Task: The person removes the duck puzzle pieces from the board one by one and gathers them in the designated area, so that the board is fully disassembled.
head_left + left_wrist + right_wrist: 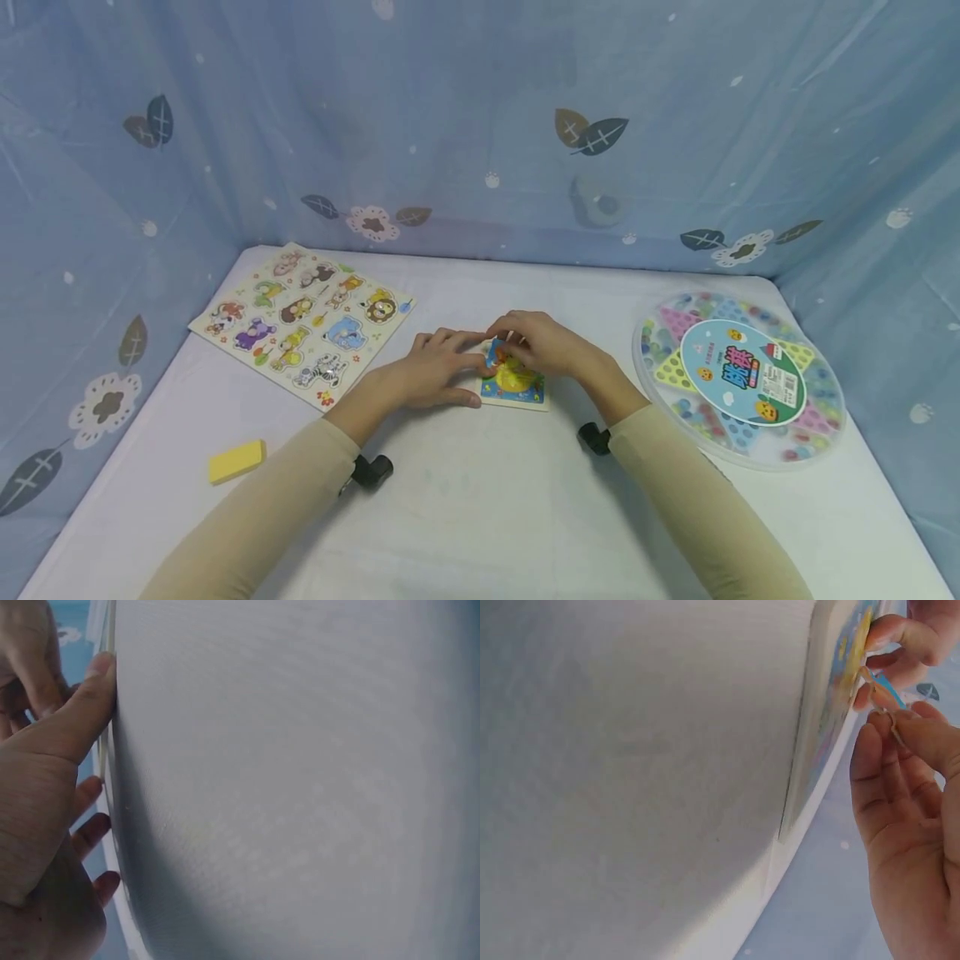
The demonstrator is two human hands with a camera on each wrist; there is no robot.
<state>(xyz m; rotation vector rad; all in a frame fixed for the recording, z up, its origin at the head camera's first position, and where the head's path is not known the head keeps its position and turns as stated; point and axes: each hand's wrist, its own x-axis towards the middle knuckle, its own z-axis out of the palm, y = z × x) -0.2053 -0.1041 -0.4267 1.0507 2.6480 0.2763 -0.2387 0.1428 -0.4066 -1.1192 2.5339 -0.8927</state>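
A small puzzle board [532, 398] with a blue and yellow picture lies flat mid-table. At its left edge is my left hand [435, 371], fingers spread and fairly straight; the thumb sits near the front left corner and the fingertips reach over the picture. My right hand [549, 345] arches over the board's far side. In the right wrist view it pinches a thin puzzle piece [885, 693] with a pale edge and blue and orange colour between thumb and fingertips, right beside the board's face. The right fingers hide part of the picture in the head view.
A large animal puzzle board [300, 325] lies at the back left. A yellow block [237, 462] is at the front left. On the right stands a round, clear Chinese checkers case [738, 379] with coloured marbles inside. Blue patterned cloth [480, 125] hangs behind the table.
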